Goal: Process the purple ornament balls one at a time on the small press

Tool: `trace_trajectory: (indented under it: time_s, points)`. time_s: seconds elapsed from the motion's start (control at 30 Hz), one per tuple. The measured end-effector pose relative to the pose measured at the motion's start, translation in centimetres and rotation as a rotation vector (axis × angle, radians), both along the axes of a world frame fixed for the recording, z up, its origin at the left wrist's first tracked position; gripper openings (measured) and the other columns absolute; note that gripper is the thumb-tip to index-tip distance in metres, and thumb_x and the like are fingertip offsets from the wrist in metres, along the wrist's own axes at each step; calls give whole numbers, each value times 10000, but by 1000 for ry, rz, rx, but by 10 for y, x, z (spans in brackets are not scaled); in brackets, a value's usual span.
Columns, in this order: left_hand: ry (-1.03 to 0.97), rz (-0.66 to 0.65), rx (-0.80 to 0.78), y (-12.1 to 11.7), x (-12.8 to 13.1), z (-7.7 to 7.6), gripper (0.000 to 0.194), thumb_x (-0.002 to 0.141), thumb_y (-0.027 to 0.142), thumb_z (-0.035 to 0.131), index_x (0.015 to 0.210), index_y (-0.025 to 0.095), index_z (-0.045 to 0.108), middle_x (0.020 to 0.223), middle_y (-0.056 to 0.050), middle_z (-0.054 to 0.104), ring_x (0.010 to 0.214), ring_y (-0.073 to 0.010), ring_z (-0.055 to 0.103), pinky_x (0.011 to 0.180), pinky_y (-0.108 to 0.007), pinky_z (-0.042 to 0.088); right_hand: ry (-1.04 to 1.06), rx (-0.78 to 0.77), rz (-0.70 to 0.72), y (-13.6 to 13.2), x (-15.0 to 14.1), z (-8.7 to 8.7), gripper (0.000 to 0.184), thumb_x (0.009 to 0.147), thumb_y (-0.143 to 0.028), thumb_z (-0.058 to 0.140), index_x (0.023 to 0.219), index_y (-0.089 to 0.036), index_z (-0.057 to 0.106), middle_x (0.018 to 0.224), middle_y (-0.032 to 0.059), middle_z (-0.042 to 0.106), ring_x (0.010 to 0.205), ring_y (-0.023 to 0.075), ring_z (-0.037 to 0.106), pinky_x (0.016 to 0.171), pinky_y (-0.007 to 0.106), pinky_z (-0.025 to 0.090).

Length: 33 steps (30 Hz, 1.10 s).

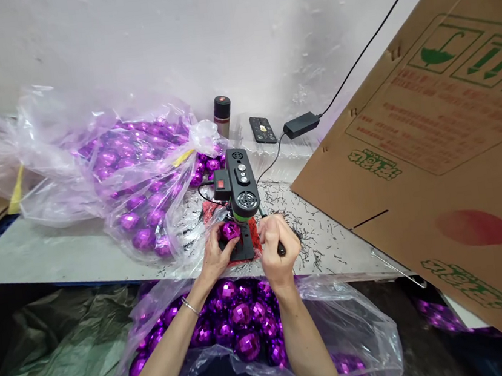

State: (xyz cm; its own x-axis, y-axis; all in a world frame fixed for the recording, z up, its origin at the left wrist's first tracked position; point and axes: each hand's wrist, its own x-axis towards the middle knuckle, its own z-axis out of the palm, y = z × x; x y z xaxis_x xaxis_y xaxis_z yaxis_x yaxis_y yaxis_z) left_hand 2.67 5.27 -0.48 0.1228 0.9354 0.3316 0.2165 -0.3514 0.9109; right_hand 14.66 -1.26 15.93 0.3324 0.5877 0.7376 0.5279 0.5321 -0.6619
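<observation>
I look down on what seems a small workshop: a pale flat worktop (43, 253) strewn with short, thin black scraps (275, 200), and on it a compact black machine (234, 181) with round vents (247, 200) and a red switch (221, 184). Bulging clear plastic bags (52, 157) hold shiny purple faceted balls (241, 314) in bulk. To my right leans a large brown cardboard carton (390, 165) printed with green handling symbols (438, 54); behind rises a scuffed whitish wall (123, 39).

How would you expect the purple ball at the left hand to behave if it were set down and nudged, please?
The purple ball would probably roll readily, since it looks round, though its flat facets might make it wobble. Its glossy, mirror-like surface suggests it could be somewhat slippery. It is likely light, as the left hand steadies it between fingers and thumb.
</observation>
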Motion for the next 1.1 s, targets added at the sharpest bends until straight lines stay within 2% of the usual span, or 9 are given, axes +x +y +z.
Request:
trace_trajectory:
  time_s: [0.27, 0.47, 0.63, 0.73, 0.97, 1.1]
  points:
    - [119, -82, 123, 3, -2, 13, 526, 875, 451, 764, 1319, 216, 608, 1320, -143, 681, 1267, -334, 641, 1129, -526, 494, -24, 10, -8, -2, 2, -1, 357, 1034, -128, 430, 690, -222, 454, 696, -17, 536, 681, 113, 549, 640, 268, 444]
    - [46, -82, 30, 4, 4, 16, 567, 795, 482, 829, 1274, 235, 657, 1310, -132, 688, 1278, -357, 626, 1152, -544, 469, -37, 8, -7, -3, 2, -2, 348, 1028, -126, 430, 697, -224, 476, 700, -13, 560, 685, 122, 570, 644, 283, 450]
    - [18, -128, -12, 4, 3, 18, 568, 794, 465, 840, 1278, 230, 656, 1310, -128, 702, 1272, -352, 638, 1150, -539, 469, -40, 9, -22, -5, 1, -7, 346, 1020, -126, 424, 694, -225, 482, 706, -2, 569, 677, 133, 575, 626, 296, 443]
    - [4, -118, -10, 3, 3, 16, 565, 800, 466, 837, 1277, 225, 654, 1306, -130, 704, 1265, -350, 646, 1142, -536, 477, -70, 44, -29, -4, 2, -21, 334, 1006, -109, 419, 700, -227, 487, 679, -7, 556, 657, 136, 576, 599, 295, 434]
    - [29, -117, -28, 2, 2, 15, 571, 811, 459, 822, 1298, 221, 644, 1341, -135, 692, 1286, -349, 636, 1141, -534, 476, -179, 166, -60, 2, 6, -70, 299, 1013, -164, 375, 746, -229, 494, 724, 5, 585, 633, 132, 566, 592, 294, 458]
    - [23, -114, -39, 2, 2, 15, 579, 793, 446, 837, 1293, 224, 649, 1346, -134, 694, 1293, -351, 632, 1143, -534, 476, -135, 171, -44, 4, 7, -81, 300, 1019, -190, 368, 747, -231, 488, 735, 6, 575, 637, 138, 550, 623, 312, 469]
